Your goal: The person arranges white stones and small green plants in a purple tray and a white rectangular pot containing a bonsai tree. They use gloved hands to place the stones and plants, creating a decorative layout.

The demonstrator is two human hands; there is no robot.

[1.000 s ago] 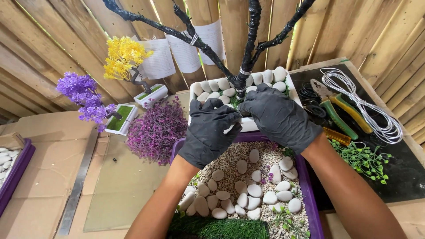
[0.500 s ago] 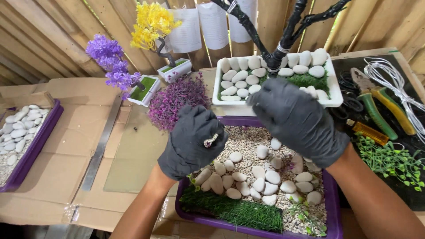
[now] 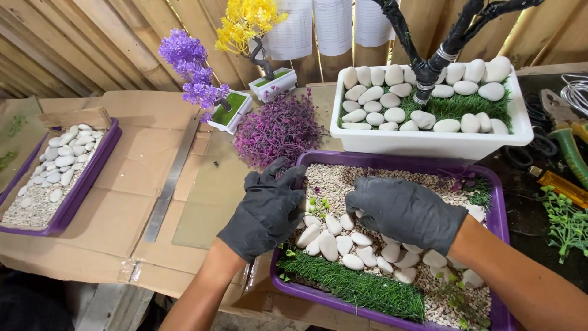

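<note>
Around the white planter (image 3: 429, 144) of pebbles and grass: a purple bush (image 3: 278, 130) to its left, green-handled pliers (image 3: 566, 138) right, another pebble tray (image 3: 52, 178) far left.

Three white paper labels (image 3: 334, 24) with faint printed lines hang side by side against the wooden wall at 12 o'clock, behind the yellow artificial tree (image 3: 248, 24). No packages, signs or screens visible.
</note>
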